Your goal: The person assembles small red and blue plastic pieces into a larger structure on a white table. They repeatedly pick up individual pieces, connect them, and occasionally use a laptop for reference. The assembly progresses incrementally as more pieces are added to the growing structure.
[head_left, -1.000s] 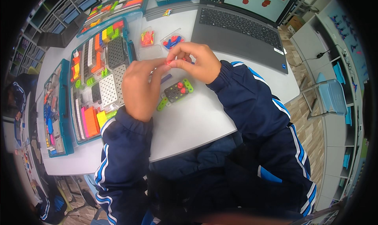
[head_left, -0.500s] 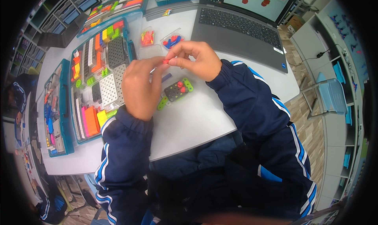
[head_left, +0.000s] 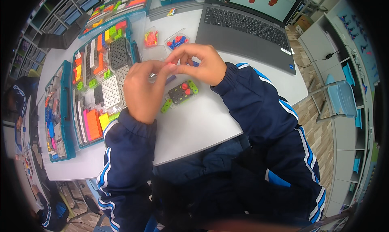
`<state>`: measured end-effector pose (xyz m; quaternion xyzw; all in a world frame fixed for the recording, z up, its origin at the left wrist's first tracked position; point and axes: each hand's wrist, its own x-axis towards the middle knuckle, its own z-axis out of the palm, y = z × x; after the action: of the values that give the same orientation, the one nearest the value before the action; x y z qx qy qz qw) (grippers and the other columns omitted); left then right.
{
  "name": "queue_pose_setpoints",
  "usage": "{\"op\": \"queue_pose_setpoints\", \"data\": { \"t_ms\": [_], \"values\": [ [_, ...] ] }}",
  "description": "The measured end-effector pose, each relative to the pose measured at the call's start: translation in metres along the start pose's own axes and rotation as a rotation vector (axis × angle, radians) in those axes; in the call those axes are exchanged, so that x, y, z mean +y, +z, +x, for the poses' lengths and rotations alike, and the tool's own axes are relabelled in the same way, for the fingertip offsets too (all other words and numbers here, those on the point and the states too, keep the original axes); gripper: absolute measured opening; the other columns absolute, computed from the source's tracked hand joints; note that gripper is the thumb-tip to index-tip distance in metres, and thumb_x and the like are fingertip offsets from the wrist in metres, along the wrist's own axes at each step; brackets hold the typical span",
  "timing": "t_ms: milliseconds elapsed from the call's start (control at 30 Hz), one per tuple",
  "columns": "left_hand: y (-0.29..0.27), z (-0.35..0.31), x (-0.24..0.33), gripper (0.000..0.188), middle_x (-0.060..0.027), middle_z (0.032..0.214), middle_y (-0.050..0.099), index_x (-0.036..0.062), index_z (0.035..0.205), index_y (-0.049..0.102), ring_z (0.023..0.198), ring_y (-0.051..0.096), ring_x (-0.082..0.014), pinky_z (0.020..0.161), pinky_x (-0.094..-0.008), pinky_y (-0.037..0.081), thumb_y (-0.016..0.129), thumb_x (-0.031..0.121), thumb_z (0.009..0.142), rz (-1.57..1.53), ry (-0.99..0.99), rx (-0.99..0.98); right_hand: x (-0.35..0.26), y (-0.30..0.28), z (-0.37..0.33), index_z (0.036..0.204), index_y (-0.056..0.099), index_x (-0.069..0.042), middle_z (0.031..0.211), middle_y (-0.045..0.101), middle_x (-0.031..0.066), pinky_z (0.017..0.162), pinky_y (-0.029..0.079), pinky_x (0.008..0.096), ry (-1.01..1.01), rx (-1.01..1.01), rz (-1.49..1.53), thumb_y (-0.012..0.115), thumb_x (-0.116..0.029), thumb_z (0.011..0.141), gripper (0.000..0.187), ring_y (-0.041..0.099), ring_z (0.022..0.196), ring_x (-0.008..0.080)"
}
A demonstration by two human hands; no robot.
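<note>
Bright and even across the middle, bouncing pale off the white tabletop; losing crispness on the small red piece near centre; glowing on the laptop screen up top; sinking almost to black in the dark clothing below; bending hard along the right-hand shelving, falling into black corners; blurring to a reddish smear at the bottom edge.

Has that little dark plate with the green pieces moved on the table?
No: the dark plate keeps its place on the white table, judged against the laptop.
</note>
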<state>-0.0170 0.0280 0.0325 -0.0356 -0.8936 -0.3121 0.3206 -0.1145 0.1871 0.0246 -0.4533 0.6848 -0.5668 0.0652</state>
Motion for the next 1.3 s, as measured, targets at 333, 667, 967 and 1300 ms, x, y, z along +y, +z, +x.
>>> {"op": "queue_pose_setpoints", "data": {
  "t_ms": [333,667,967,1300],
  "values": [
    [0.003,0.0,-0.002,0.016,-0.0102,0.078,0.066,-0.0016,0.091,0.066,0.072,0.063,-0.0168,0.068,-0.0274,0.048,0.066,0.014,0.089,-0.084,-0.017,-0.021,0.003,-0.001,0.0,0.099,0.07,-0.005,0.08,0.065,0.0027,0.066,0.045,0.0241,0.001,0.037,0.038,0.073,-0.008,0.079,0.02,0.053,0.066,0.009],
    [0.006,0.0,-0.003,0.014,-0.0102,0.08,0.065,-0.0017,0.093,0.065,0.072,0.063,-0.0159,0.068,-0.0268,0.048,0.063,0.012,0.091,-0.118,-0.006,-0.023,0.005,-0.002,0.001,0.1,0.07,-0.005,0.079,0.065,0.0024,0.067,0.045,0.0241,0.023,0.046,0.016,0.072,-0.01,0.081,0.02,0.055,0.067,0.0077],
    [0.003,0.002,-0.002,0.009,-0.015,0.084,0.061,0.0001,0.088,0.06,0.082,0.058,-0.0303,0.073,-0.0371,0.046,0.061,0.009,0.088,-0.063,-0.084,0.031,0.015,-0.017,0.004,0.106,0.07,-0.004,0.085,0.068,0.0039,0.065,0.046,0.0223,0.063,0.204,0.117,0.067,-0.013,0.088,0.021,0.055,0.068,0.0072],
    [0.009,0.002,-0.013,0.006,-0.0176,0.089,0.061,-0.0021,0.088,0.052,0.084,0.058,-0.033,0.074,-0.0405,0.046,0.056,0.002,0.087,-0.198,-0.038,0.082,0.036,-0.044,0.014,0.099,0.072,-0.006,0.072,0.065,0.0011,0.057,0.042,0.022,0.099,0.386,-0.228,0.067,-0.021,0.088,0.019,0.052,0.061,0.006]
  ]
}}
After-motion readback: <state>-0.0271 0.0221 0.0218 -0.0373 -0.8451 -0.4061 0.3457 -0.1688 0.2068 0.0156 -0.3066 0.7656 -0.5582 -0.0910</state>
